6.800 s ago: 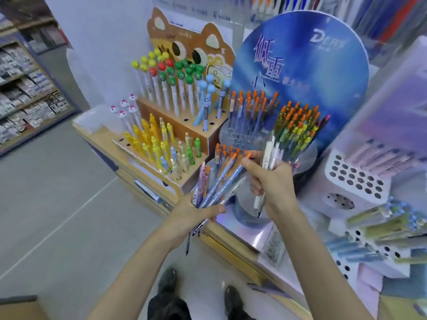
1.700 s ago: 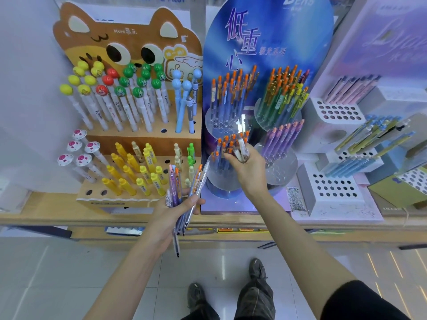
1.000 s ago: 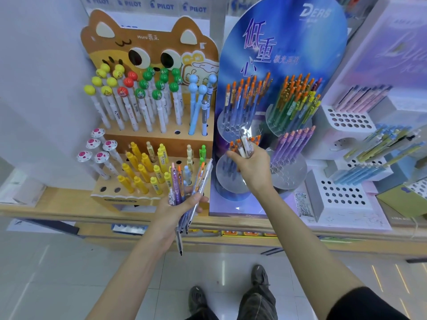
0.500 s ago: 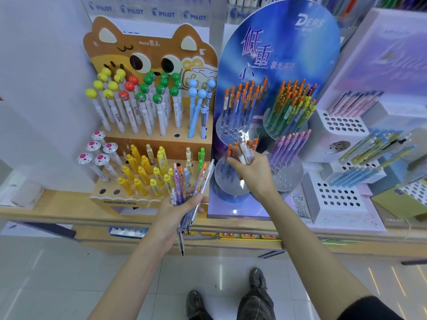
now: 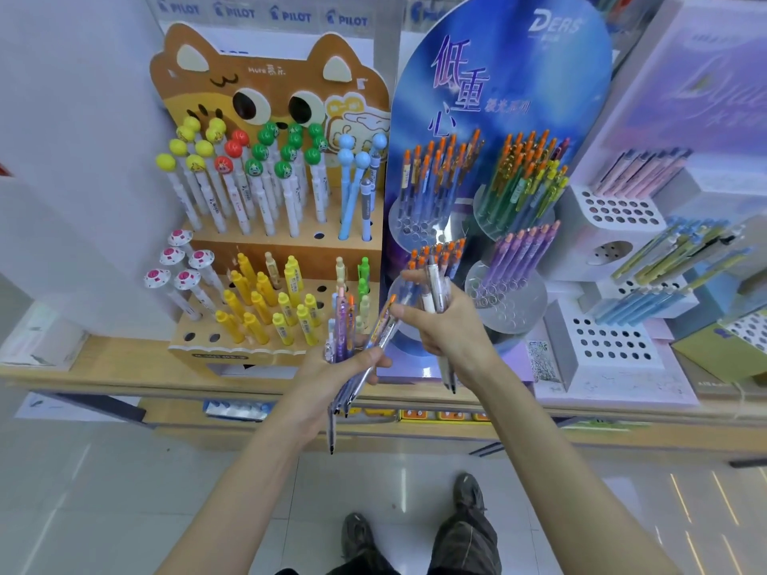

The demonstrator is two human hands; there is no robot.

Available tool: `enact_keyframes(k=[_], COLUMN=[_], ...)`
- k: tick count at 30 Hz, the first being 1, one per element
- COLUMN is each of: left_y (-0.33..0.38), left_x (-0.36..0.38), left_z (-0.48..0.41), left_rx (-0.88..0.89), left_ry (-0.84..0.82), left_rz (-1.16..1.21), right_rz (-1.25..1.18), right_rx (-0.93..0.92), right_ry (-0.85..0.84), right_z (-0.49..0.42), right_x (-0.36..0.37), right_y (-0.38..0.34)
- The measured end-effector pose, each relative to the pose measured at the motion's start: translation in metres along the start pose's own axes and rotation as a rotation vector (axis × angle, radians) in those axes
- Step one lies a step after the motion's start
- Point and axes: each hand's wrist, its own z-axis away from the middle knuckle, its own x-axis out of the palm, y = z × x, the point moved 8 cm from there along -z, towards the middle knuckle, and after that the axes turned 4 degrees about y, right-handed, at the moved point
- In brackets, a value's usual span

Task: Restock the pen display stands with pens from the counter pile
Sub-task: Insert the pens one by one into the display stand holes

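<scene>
While left hand (image 5: 330, 379) grips pen bundle (image 5: 346, 325), right hand (image 5: 452, 329) clamps few pale pens (image 5: 433, 284); hands nearly touching. Both before blue display stand (image 5: 502, 85) on wooden counter (image 5: 103, 373). Cat-face stand (image 5: 269, 80) leftward. Pale glossy tiled floor (image 5: 124, 491) below, shoes (image 5: 469, 491) on it.

- Light wooden bench (image 5: 103, 375) runs left to right.
- Cat-faced stand (image 5: 265, 72) stands left of centre, near the front edge.
- Blue stand (image 5: 502, 68) stands just beside it, on the right.
- White perforated stand (image 5: 614, 350) is further right.
- Olive box (image 5: 722, 361) sits at the far right, white packet (image 5: 41, 340) at the far left.
</scene>
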Motion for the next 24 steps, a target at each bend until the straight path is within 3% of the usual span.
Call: enact_keyframes(k=[5, 12, 20, 24], left_y=[-0.001, -0.013, -0.023, -0.021], left_x=[0.007, 0.01, -0.011, -0.017], left_z=[0.004, 0.003, -0.004, -0.003], left_rx=[-0.024, -0.05, -0.077, -0.042], left_ry=[-0.07, -0.082, 0.094, 0.148], left_rz=[-0.001, -0.021, 0.051, 0.068], right_rz=[0.074, -0.197, -0.116, 0.088], right_rx=[0.069, 0.02, -0.178, -0.194], right_ry=[-0.105, 0.28, 0.646, 0.658], right_z=[0.004, 0.001, -0.001, -0.01], right_x=[-0.003, -0.055, -0.11, -0.104], right_y=[0.008, 0.009, -0.007, -0.003])
